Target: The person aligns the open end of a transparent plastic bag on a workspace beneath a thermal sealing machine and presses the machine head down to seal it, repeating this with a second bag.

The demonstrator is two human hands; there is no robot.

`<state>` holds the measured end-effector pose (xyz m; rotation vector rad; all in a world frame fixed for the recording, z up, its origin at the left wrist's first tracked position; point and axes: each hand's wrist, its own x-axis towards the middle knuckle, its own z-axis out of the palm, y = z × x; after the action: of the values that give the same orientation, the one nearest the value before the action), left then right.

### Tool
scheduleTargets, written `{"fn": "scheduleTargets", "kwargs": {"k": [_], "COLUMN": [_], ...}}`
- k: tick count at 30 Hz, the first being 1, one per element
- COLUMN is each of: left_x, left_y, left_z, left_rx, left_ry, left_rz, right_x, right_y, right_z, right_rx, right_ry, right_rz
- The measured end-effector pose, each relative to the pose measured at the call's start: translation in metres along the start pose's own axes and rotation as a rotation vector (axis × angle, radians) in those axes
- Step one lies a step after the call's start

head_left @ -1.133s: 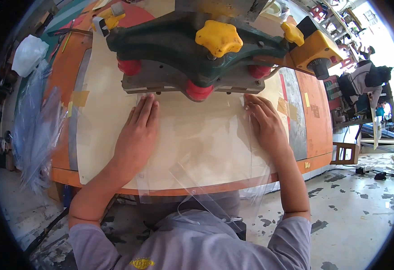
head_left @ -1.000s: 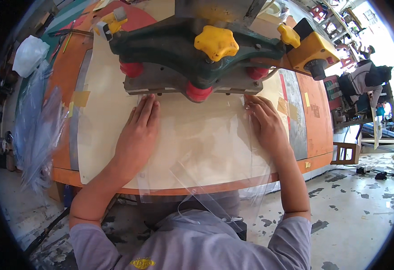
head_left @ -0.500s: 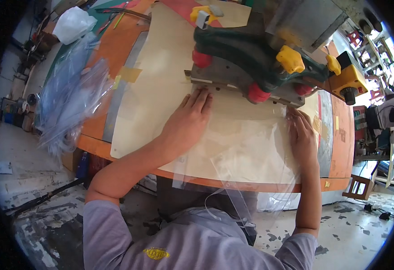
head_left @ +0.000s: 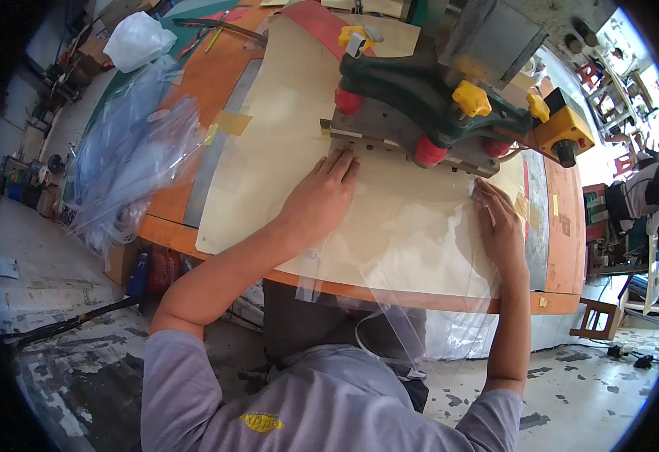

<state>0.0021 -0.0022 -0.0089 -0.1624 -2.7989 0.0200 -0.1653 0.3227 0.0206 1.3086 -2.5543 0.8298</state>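
A clear plastic sheet [head_left: 427, 241] lies over a cream-coloured board and hangs past the table's front edge toward my lap. My left hand [head_left: 322, 194] rests flat on its left side, fingers stretched and fingertips close to the press bar. On its right edge lies my right hand [head_left: 501, 226], fingers extended and palm down, with the fingertips just short of the bar's right end. The heavy press head [head_left: 427, 98] stands over the far part of the sheet, dark green with red knobs. Its metal bar [head_left: 390, 145] runs along the sheet's far edge.
A pile of clear plastic pieces [head_left: 130, 162] lies at the table's left edge, with a white plastic bag [head_left: 140, 41] beyond it. A yellow control box [head_left: 563, 134] with a black knob juts out at the right. The orange table [head_left: 567, 226] borders the cream board [head_left: 250, 173].
The view has shifted a little, so the press and table appear slightly displaced. Both hands keep nearly the same places on the sheet by the press bar.
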Motion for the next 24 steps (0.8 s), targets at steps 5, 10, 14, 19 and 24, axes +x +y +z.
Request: {"fn": "scheduleTargets", "kwargs": {"k": [5, 10, 14, 19, 24], "left_x": [-0.024, -0.049, -0.055, -0.056, -0.054], "left_y": [0.017, 0.036, 0.045, 0.047, 0.048], "left_z": [-0.016, -0.036, -0.034, -0.032, -0.032], "left_rx": [0.0, -0.284, -0.295, -0.317, -0.319], "left_ry": [-0.076, -0.043, 0.009, 0.021, 0.069], "left_rz": [-0.015, -0.185, -0.281, -0.313, -0.304], "right_x": [-0.016, -0.057, -0.062, -0.064, -0.063], "right_y": [-0.009, -0.023, -0.031, -0.028, -0.03], "right_z": [-0.015, -0.018, -0.017, -0.016, -0.017], "right_rx": [0.066, 0.258, 0.257, 0.294, 0.272], "right_ry": [-0.085, -0.001, 0.079, 0.117, 0.139], "right_rz": [0.096, 0.29, 0.357, 0.367, 0.355]}}
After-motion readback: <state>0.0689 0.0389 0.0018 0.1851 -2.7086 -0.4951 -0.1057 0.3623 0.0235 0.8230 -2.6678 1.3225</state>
